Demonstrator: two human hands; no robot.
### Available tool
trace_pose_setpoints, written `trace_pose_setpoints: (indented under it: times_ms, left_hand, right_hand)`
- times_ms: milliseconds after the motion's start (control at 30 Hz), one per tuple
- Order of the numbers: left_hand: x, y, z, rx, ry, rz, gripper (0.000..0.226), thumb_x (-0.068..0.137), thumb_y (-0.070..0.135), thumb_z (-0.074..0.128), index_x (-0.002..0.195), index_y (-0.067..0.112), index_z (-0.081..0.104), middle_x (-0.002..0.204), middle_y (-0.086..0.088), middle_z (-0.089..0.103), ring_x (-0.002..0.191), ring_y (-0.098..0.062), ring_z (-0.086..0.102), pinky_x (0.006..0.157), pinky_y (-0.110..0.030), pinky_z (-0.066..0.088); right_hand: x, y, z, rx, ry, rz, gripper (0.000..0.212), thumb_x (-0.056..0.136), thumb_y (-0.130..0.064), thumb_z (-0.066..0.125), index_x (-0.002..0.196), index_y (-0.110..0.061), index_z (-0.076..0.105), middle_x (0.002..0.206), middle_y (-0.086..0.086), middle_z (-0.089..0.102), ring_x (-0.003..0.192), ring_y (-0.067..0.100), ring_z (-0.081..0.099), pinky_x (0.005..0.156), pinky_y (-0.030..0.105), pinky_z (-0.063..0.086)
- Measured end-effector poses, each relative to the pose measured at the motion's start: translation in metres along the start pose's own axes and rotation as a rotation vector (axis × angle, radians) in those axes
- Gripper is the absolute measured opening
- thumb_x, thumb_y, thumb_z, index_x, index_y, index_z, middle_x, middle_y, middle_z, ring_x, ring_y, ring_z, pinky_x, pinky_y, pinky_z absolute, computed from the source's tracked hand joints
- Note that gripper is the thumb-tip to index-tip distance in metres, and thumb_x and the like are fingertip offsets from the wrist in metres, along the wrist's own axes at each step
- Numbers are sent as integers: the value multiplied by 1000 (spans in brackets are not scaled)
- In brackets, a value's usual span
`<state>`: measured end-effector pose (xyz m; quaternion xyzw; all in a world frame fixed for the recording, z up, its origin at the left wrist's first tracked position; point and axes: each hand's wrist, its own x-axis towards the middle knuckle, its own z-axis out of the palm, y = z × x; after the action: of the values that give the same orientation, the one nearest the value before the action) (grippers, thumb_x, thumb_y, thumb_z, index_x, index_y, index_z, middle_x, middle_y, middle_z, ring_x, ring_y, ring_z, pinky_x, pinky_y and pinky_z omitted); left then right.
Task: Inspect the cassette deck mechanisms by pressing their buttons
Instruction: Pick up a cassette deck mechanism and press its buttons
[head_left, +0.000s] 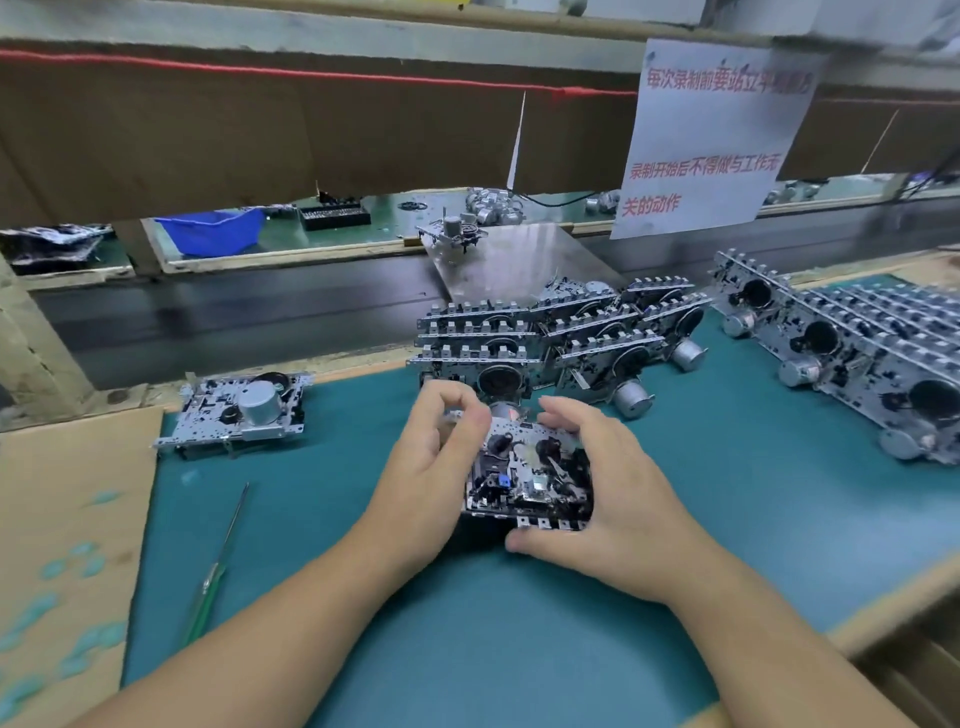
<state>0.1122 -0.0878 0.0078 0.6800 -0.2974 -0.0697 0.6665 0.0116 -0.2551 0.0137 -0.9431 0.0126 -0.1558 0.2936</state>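
Teal-matted workbench, edged on the left by a cardboard sheet flecked with teal patches. On the mat: a lone cassette deck mechanism at the far left, motor up; a green-handled screwdriver near the mat's left edge; a cluster of stacked mechanisms at the far middle; a long row of mechanisms on the right, standing on edge and leaning together. Beyond, a dark conveyor belt with a metal plate.
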Motion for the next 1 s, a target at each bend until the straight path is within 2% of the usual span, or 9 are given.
trace_pose_setpoints:
  times_ms: [133,467,567,633,733,800,867,933,1000]
  left_hand:
    - [-5,-3,2,247,-142,95,45,97,61,30,88,39,69,94,16,63,99,-6,58,84,-14,38]
    - [1,-1,2,124,-116,22,57,95,64,30,78,32,73,86,18,71,93,-5,61,86,-18,39]
    - [-2,2,4,74,-95,44,45,97,59,34,106,36,72,106,23,70,105,4,61,89,-7,39]
    - [-4,3,5,82,-78,61,43,97,59,36,134,47,54,112,40,60,105,14,56,88,0,36]
    - [-4,1,4,132,-44,12,49,94,67,32,141,53,35,114,62,43,112,32,41,87,8,26]
    - [-2,0,4,152,-17,-59,45,93,68,32,132,52,45,112,57,50,113,30,44,86,5,29]
    - [-1,-3,5,187,9,-84,43,89,71,33,114,47,58,104,36,66,102,14,58,79,-4,37]
    - [-2,-2,6,245,11,-62,48,83,74,34,108,41,58,100,20,69,99,7,60,76,-5,38]
    - [-3,-1,7,296,-3,-38,45,83,73,35,108,41,55,107,18,66,103,5,58,79,-5,38]
  right_hand:
    - [1,5,1,9,-1,-8,112,52,-69,82,144,-52,22,136,-39,32,133,-6,30,102,-1,18]
    - [5,8,3,-26,0,-21,103,57,-69,80,143,-40,33,135,-34,33,131,-8,28,101,-2,16]
    - [6,6,4,-46,9,-7,104,55,-69,80,144,-39,33,133,-31,35,130,-6,30,104,6,21]
    - [5,3,4,-96,28,-3,107,52,-73,77,143,-40,33,130,-29,35,127,-3,32,106,21,25]
    - [4,-1,6,-133,37,15,107,49,-81,69,142,-40,36,128,-27,32,127,-4,30,105,28,21]
    - [4,-2,6,-117,34,37,106,47,-84,67,139,-40,39,128,-26,32,127,-4,29,106,28,20]
    - [5,-2,6,-113,35,53,104,44,-83,68,135,-41,41,126,-26,33,125,-3,31,107,29,21]
    - [4,-2,7,-128,53,56,102,42,-83,70,132,-41,42,123,-26,35,123,-2,35,106,31,24]
    - [3,-2,7,-127,87,57,99,42,-81,71,128,-41,43,121,-26,37,119,-1,39,104,33,29]
